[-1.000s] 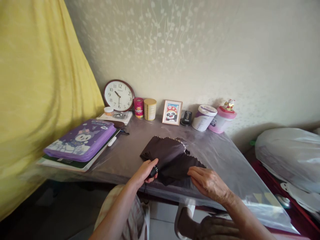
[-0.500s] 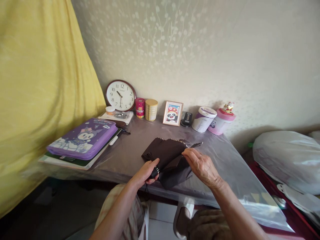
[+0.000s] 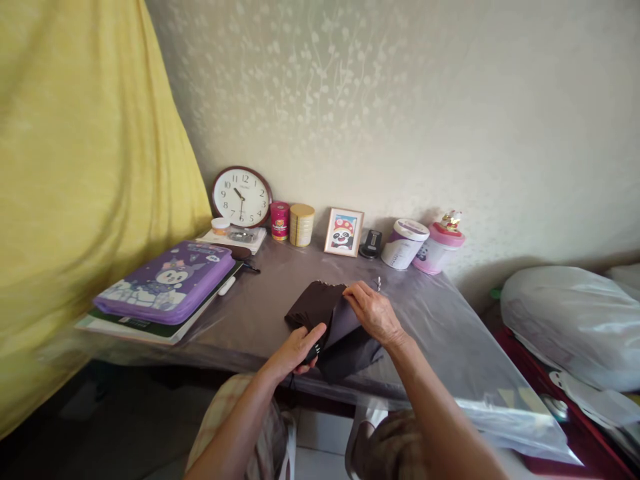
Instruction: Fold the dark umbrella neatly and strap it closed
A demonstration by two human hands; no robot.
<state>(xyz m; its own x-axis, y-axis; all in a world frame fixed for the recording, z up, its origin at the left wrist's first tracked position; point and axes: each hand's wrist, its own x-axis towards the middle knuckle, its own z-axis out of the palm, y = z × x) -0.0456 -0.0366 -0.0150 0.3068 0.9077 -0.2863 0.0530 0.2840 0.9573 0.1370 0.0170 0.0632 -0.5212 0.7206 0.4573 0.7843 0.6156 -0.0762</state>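
Observation:
A dark folding umbrella (image 3: 313, 303) lies over the near part of the table, its cloth partly gathered in pleats and partly loose. My left hand (image 3: 300, 347) is closed around the umbrella's black handle end, thumb resting on the folds. Pinched between the fingers of my right hand (image 3: 373, 312) is the edge of one cloth panel, pulled over toward the gathered pleats. Loose dark fabric (image 3: 347, 353) hangs below the right hand, near the table's front edge. A striped tip (image 3: 379, 283) sticks up behind the right hand.
A plastic-covered table (image 3: 425, 333) carries a purple case (image 3: 165, 280) on books at left. Along the wall stand a clock (image 3: 241, 197), a red can (image 3: 280, 222), a yellow can (image 3: 302, 225), a panda picture frame (image 3: 343, 232), a black stapler-like object (image 3: 371, 245) and two tubs (image 3: 404, 245).
My right hand has moved left with the panel edge, bringing it closer to the pleats. The left hand keeps its hold on the handle, its thumb now farther over the cloth.

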